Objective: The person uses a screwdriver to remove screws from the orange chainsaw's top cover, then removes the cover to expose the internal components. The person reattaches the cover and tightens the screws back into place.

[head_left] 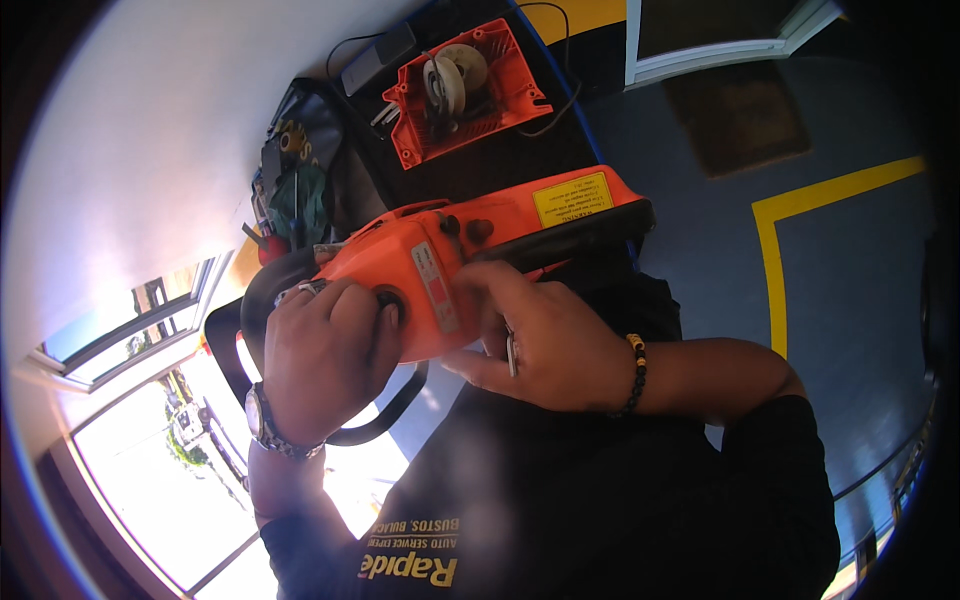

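Note:
An orange chainsaw body (385, 255) with black handles is held in front of my torso. My left hand (335, 340), with a watch on its wrist, curls over the near left of the body. Its thumb and fingers close on a round black cap (388, 300) set in the orange housing, partly hidden by the fingers. My right hand (550, 345), with a beaded bracelet, grips the housing's right side, thumb below and fingers above. A thin silver metal piece (513, 354) shows at its fingers; whether it is a ring or a small part I cannot tell.
Behind lies an orange cover (415, 145) with a pale pulley (448, 85) inside, on a dark bench. A grey box (378, 58) with a black cable is beside it. A black bag (330, 140) and a red-handled tool (270, 247) sit at the left.

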`<state>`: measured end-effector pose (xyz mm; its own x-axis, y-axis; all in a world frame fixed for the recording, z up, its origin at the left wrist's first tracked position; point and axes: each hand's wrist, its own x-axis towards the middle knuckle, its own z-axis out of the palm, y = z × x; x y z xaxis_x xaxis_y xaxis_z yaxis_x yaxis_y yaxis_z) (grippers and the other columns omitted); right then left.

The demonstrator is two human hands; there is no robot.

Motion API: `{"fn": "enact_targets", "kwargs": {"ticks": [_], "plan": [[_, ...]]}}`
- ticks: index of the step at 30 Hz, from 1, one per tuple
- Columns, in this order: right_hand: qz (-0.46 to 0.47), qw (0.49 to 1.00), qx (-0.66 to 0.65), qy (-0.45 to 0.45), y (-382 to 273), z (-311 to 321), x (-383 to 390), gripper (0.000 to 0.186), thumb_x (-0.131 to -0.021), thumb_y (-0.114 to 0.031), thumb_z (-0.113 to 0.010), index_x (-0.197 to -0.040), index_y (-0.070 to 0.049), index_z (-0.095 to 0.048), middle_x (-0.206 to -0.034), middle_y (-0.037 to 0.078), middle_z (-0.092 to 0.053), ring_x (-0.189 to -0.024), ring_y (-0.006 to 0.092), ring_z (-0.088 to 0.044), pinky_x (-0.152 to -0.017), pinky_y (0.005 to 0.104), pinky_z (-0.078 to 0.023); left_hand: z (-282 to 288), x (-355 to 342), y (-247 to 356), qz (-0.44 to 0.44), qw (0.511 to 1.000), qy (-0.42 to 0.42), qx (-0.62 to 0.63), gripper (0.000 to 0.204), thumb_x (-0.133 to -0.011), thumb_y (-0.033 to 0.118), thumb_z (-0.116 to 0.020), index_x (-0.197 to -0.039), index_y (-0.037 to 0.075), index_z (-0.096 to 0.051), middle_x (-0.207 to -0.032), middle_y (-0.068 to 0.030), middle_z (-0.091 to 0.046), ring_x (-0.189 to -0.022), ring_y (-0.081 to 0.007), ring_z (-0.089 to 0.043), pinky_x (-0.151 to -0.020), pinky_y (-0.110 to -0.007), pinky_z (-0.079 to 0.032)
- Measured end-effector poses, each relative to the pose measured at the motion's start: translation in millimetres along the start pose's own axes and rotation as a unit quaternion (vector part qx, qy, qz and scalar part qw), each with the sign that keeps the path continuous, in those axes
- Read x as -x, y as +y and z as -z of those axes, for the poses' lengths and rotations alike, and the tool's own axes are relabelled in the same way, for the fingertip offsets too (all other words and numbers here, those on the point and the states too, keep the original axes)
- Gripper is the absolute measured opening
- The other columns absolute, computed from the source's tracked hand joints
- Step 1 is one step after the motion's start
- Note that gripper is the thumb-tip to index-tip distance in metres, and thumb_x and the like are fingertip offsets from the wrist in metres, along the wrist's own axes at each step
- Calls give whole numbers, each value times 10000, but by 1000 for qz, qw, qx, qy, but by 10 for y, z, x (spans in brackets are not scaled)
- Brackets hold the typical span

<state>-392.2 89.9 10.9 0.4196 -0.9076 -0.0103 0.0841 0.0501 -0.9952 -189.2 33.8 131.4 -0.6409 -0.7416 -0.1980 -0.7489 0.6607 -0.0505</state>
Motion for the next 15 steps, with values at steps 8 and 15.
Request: {"fn": "enact_targets", "kwargs": {"ticks": [8,15], "plan": [[-95,961,-251,-66,-2,152,-27,511,-940,-62,-653,-1405,36,-465,-788,2,-630,-706,69,-580,-636,258,-473,13,-27,25,2,1000,6,0,190,-864,162,-685,-760,64,-559,-665,-109,-584,-579,-326,-578,-599,-435,-477],[-147,879,-437,-117,10,303,-69,505,-922,-7,-515,-1421,52,-477,-749,-16,-552,-649,60,-474,-566,225,-387,-12,44,-4,13,999,14,31,198,-832,145,-732,-771,66,-561,-682,-100,-596,-596,-304,-601,-596,-415,-481]]}}
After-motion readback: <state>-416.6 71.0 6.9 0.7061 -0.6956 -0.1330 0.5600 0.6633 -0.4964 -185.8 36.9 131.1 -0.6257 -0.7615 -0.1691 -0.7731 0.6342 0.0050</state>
